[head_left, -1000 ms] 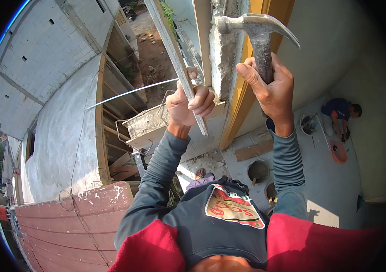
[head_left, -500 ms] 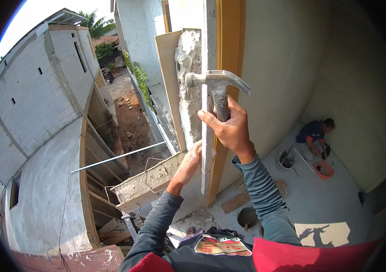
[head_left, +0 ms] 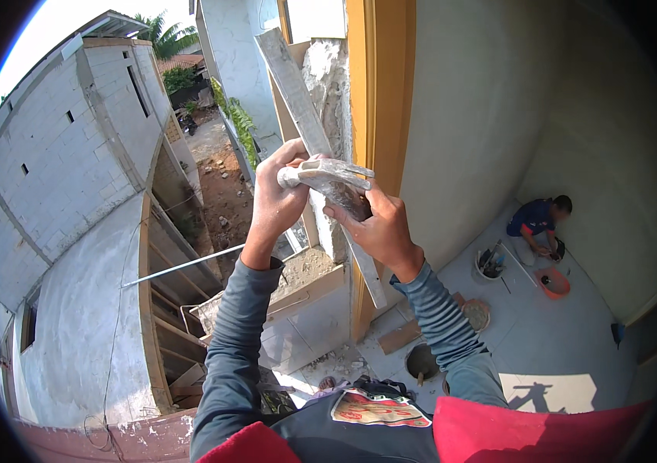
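My left hand (head_left: 276, 202) is closed around a long, pale wooden plank (head_left: 298, 92), which leans at a slant with its top to the left. In my right hand (head_left: 386, 235) is a claw hammer (head_left: 325, 173), gripped by the handle close to its head. The hammer head lies across the front of the plank, its face beside my left hand and its claw pointing right. Behind the plank stands a rough concrete column edge (head_left: 332, 73), with an orange-yellow frame (head_left: 388, 116) to its right. Part of the handle is hidden by my right hand.
Below the column runs a rough concrete ledge (head_left: 309, 270) with a drop to bare soil beyond. Lower right, a person (head_left: 530, 222) crouches by an orange basin (head_left: 553, 284). A bucket of tools (head_left: 490, 265) and a dark mortar bucket (head_left: 422, 361) stand on the floor.
The plank has swung from upright against the column to a slant. My left hand has risen to grip it higher up. The hammer has come down and tilted across it.
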{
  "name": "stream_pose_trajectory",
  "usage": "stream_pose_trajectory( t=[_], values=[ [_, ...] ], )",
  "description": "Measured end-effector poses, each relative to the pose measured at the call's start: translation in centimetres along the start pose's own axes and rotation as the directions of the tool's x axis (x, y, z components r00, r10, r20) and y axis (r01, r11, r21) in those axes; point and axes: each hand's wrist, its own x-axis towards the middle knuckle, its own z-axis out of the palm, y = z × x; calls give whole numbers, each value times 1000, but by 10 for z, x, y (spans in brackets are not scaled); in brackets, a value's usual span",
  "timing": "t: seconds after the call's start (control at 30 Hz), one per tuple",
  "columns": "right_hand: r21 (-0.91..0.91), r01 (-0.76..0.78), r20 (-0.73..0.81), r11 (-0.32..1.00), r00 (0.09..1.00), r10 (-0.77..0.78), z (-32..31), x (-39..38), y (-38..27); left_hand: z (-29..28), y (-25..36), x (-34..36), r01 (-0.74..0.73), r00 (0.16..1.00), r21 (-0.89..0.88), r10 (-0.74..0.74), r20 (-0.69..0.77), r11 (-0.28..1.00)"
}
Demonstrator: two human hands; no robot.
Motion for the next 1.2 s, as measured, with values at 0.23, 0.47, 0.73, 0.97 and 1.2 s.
stream_pose_trajectory(
  t=[0.23, 0.47, 0.73, 0.97, 1.2],
  values=[
    [55, -155, -150, 986, 975, 162, -26, -14, -6, -13, -5, -1, 105, 993, -34, -106, -54, 994],
    [227, -259, -236, 939, 921, 311, -64, -13, -6, -18, 6, 44, -140, 974, 319, 188, -125, 937],
    [203, -392, -200, 898, 881, 429, -87, -50, -8, 11, 19, 51, -2, 983, 482, 91, -160, 876],
    [83, -586, -14, 806, 808, 589, -60, -114, 12, 20, -40, 45, -139, 974, 446, 203, -98, 884],
    [258, -746, 108, 614, 654, 749, -17, -169, 35, 31, -34, 37, -120, 984, 526, 169, -46, 842]
  ],
)
